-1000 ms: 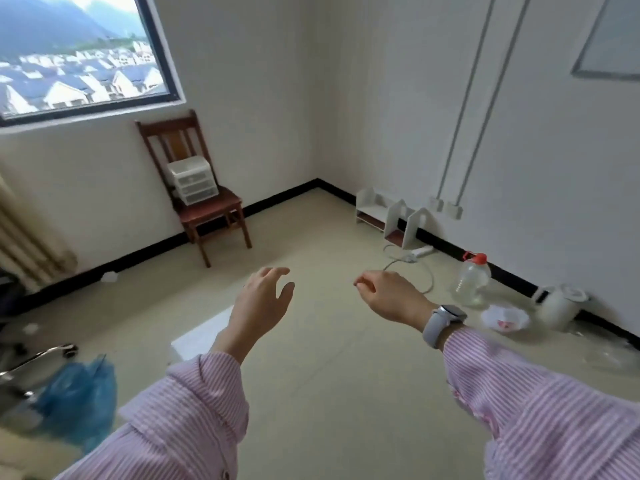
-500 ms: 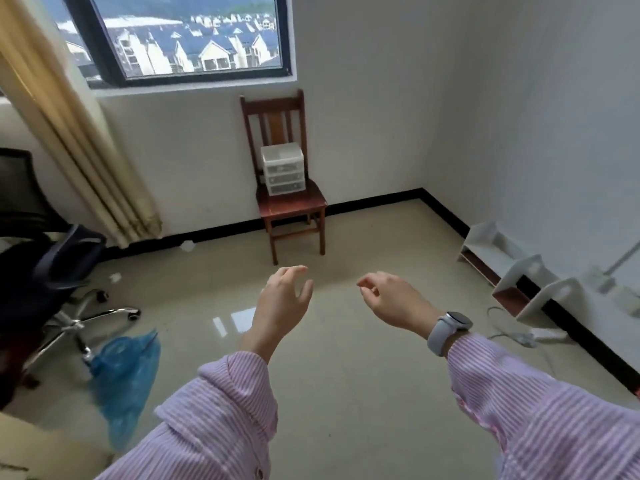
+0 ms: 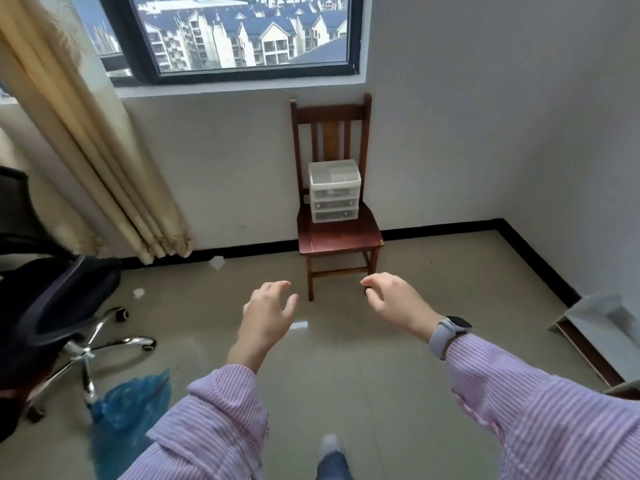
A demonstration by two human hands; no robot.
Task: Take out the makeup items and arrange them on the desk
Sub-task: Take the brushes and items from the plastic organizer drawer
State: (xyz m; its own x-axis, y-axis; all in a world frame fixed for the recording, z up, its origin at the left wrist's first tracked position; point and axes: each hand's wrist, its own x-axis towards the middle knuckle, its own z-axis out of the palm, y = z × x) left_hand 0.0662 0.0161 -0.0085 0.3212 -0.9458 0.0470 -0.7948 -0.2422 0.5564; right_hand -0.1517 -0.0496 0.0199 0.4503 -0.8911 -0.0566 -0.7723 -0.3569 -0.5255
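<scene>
The small white drawer unit [image 3: 334, 191], which I take to hold the makeup items, stands on the seat of the wooden chair [image 3: 337, 233] against the wall, below the right end of the window [image 3: 242, 32]. Its three drawers all look pushed in, and what is inside cannot be made out. Nothing appears to have been taken out yet, so by my reading the task has barely begun: reaching the chair, opening the drawers, lifting the items out and laying them on a desk all remain, and no desk is plainly in view. In front of the chair, apart from it, the left hand [image 3: 268, 315] is raised with loosely spread fingers and holds nothing; the right hand [image 3: 393, 301], with a watch [image 3: 448, 332] on its wrist, has relaxed, slightly curled fingers and is also empty. Left of the chair hangs a curtain [image 3: 104, 150], and farther left stands an office chair [image 3: 52, 306], with a blue plastic bag [image 3: 128, 410] on the floor nearby.
</scene>
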